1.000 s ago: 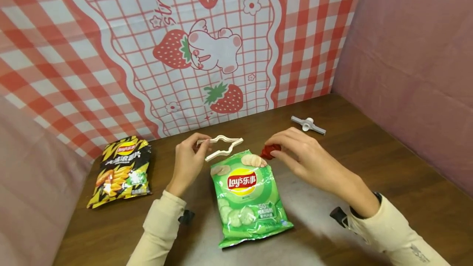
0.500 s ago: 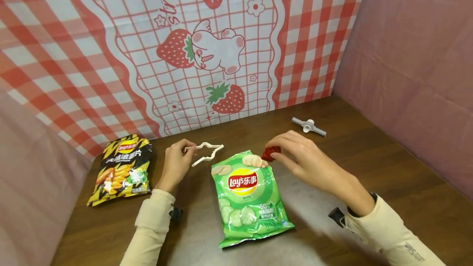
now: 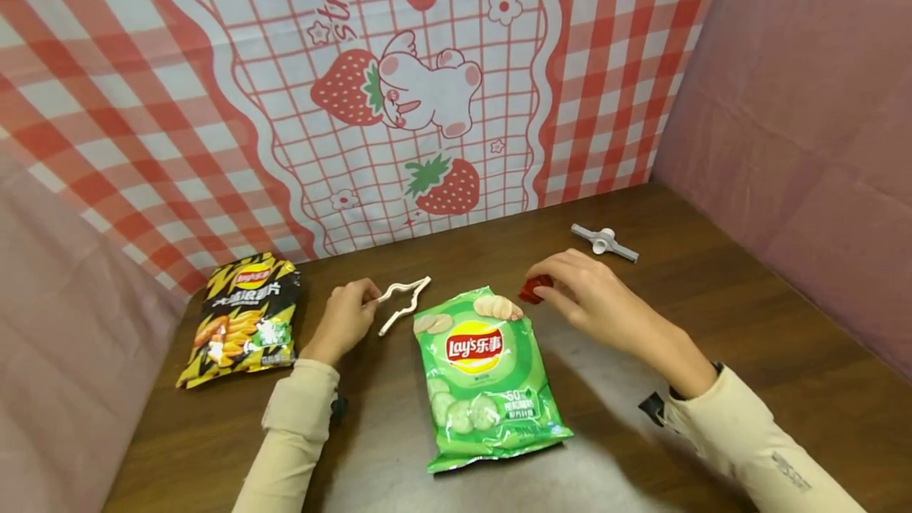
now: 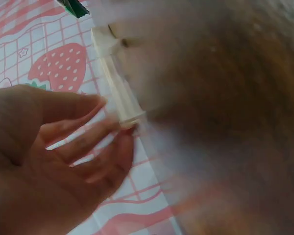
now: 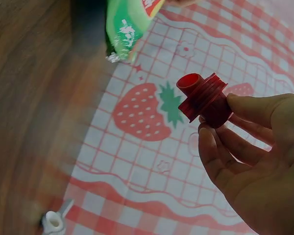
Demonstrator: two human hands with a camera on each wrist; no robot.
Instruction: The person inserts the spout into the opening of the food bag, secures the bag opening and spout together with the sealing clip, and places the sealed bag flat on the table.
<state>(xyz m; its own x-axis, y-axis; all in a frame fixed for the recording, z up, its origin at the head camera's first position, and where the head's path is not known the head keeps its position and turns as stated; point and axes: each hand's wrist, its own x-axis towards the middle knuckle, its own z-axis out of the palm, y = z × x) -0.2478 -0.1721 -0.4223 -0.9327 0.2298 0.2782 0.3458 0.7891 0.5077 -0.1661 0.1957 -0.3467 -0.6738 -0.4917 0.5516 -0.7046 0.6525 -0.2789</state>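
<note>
My left hand (image 3: 349, 315) is at the near end of a cream bag clip (image 3: 406, 299), spread into an angular loop on the table. In the left wrist view the thumb stands off the clip (image 4: 120, 88) and the fingertips are right at its end. My right hand (image 3: 584, 291) pinches a red plastic cap (image 5: 203, 100) between thumb and fingers; it has a hollow round tube and a wider ridged collar. Between the hands lies a green Lay's chip bag (image 3: 492, 386), its top edge toward the back.
A black and yellow Lay's chip bag (image 3: 245, 319) lies at the left. At the back right is a grey sealing clip (image 3: 604, 242) with a white round spout. A checked strawberry cloth (image 3: 442, 85) hangs behind the brown table (image 3: 712, 323).
My left hand has moved left with the cream clip and lowered it to the table; its thumb is now off it. The right hand keeps the red cap nearly in place.
</note>
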